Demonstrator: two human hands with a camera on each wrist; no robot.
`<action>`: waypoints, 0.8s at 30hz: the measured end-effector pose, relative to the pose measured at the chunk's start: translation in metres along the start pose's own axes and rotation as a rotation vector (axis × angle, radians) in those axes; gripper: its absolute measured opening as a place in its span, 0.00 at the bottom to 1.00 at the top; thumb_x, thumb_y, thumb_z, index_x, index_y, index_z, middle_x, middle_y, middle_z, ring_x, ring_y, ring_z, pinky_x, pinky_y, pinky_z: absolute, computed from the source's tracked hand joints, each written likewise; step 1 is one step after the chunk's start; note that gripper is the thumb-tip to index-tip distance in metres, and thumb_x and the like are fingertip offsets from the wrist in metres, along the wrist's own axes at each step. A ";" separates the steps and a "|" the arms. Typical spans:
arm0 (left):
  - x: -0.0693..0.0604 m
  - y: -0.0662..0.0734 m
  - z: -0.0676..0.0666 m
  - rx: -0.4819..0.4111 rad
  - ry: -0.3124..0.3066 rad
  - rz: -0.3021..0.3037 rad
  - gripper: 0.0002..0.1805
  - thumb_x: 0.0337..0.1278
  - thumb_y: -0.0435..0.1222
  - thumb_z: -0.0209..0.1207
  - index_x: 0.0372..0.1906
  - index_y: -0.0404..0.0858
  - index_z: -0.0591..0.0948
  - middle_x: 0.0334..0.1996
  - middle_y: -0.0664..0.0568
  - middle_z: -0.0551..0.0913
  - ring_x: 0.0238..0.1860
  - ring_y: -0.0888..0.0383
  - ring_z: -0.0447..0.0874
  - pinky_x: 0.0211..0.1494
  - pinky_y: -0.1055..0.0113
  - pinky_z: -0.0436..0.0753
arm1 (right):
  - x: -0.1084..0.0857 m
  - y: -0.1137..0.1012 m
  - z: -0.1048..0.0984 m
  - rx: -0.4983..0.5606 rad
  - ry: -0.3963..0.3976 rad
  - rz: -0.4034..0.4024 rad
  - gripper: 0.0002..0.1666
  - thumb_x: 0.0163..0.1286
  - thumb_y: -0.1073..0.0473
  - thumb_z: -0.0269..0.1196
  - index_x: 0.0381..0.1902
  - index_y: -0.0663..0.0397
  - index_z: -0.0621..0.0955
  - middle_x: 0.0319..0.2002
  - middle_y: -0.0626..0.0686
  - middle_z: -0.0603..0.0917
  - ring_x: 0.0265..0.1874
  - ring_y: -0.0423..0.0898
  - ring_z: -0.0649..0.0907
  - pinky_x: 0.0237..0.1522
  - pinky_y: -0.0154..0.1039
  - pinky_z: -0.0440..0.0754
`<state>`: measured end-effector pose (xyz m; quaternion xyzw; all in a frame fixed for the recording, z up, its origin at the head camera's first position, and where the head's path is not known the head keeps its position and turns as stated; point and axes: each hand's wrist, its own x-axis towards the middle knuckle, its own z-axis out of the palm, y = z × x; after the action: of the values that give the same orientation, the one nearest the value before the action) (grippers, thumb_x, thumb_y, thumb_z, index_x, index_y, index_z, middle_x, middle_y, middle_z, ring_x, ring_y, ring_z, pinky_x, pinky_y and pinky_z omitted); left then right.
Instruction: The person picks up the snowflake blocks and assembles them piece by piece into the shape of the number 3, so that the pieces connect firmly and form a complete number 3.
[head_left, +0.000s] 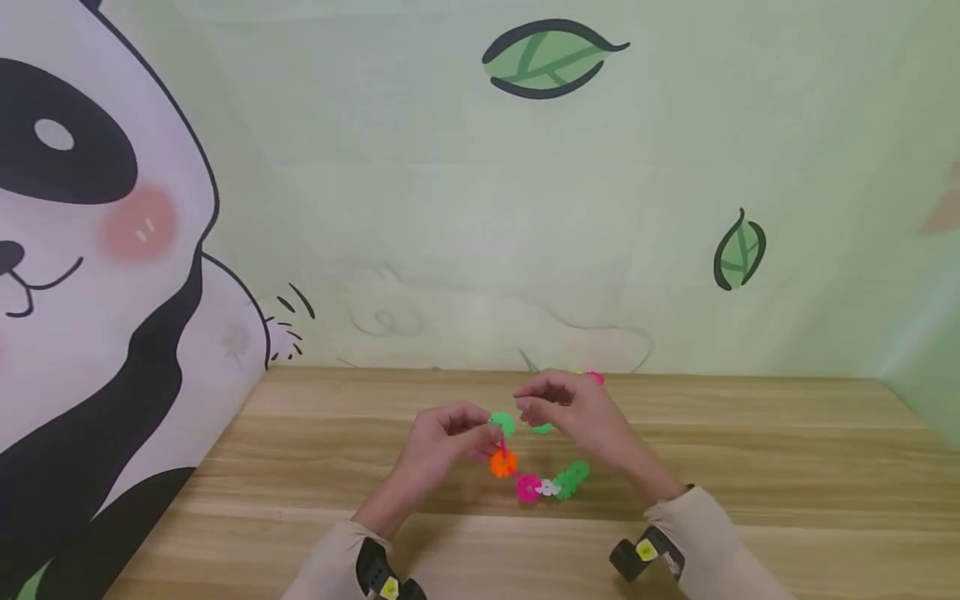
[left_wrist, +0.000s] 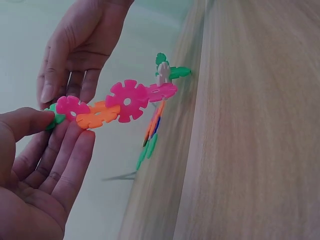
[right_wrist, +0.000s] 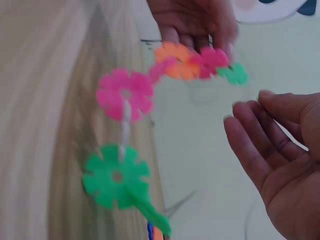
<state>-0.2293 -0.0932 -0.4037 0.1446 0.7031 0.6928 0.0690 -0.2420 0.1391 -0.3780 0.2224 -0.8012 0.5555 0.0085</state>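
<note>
A chain of interlocking flower-shaped plastic discs hangs from my left hand [head_left: 447,435]. Thumb and fingers pinch its end near a green disc [head_left: 502,424] and a pink one [left_wrist: 73,108]. Along the chain come an orange disc [head_left: 503,463], further pink discs [head_left: 528,488], a white disc [head_left: 548,487] seen nearly edge-on in the right wrist view, and green discs [right_wrist: 116,176] at the far end. My right hand [head_left: 570,408] is raised just right of the pinched end, apart from it. Its fingers [right_wrist: 255,142] are loosely bent, with nothing between them and the thumb.
Behind my right hand, more discs lie on the wooden table [head_left: 315,450], among them a pink one [head_left: 595,378] and a green one [head_left: 541,429], partly hidden. A pale green printed cloth [head_left: 420,167] with a panda rises behind the table.
</note>
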 end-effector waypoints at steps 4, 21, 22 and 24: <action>0.000 -0.002 -0.001 -0.002 0.003 -0.009 0.10 0.66 0.30 0.69 0.45 0.25 0.86 0.38 0.43 0.90 0.38 0.52 0.91 0.48 0.58 0.92 | 0.004 0.010 -0.014 -0.036 0.078 -0.003 0.08 0.75 0.61 0.70 0.49 0.57 0.88 0.40 0.52 0.90 0.39 0.54 0.90 0.46 0.54 0.92; -0.002 -0.001 0.000 -0.009 -0.024 0.018 0.12 0.69 0.32 0.67 0.47 0.24 0.85 0.39 0.42 0.90 0.37 0.52 0.91 0.47 0.59 0.92 | 0.022 0.064 -0.049 -0.451 -0.019 0.144 0.08 0.71 0.68 0.70 0.46 0.65 0.88 0.42 0.54 0.89 0.46 0.55 0.86 0.53 0.51 0.88; -0.002 -0.001 0.000 -0.011 -0.023 0.016 0.12 0.69 0.32 0.67 0.46 0.24 0.85 0.39 0.42 0.90 0.37 0.52 0.91 0.47 0.59 0.92 | 0.022 0.067 -0.049 -0.469 -0.028 0.135 0.08 0.69 0.69 0.71 0.46 0.65 0.88 0.41 0.54 0.89 0.46 0.54 0.86 0.53 0.52 0.88; -0.002 0.000 0.000 -0.016 -0.022 0.014 0.12 0.69 0.33 0.67 0.46 0.25 0.86 0.39 0.42 0.90 0.38 0.52 0.91 0.46 0.60 0.92 | 0.023 0.069 -0.048 -0.505 -0.050 0.100 0.10 0.66 0.69 0.73 0.45 0.67 0.88 0.40 0.55 0.89 0.44 0.54 0.87 0.52 0.52 0.88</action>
<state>-0.2278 -0.0938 -0.4038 0.1562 0.6957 0.6973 0.0731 -0.2992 0.1941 -0.4148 0.1871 -0.9245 0.3318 0.0166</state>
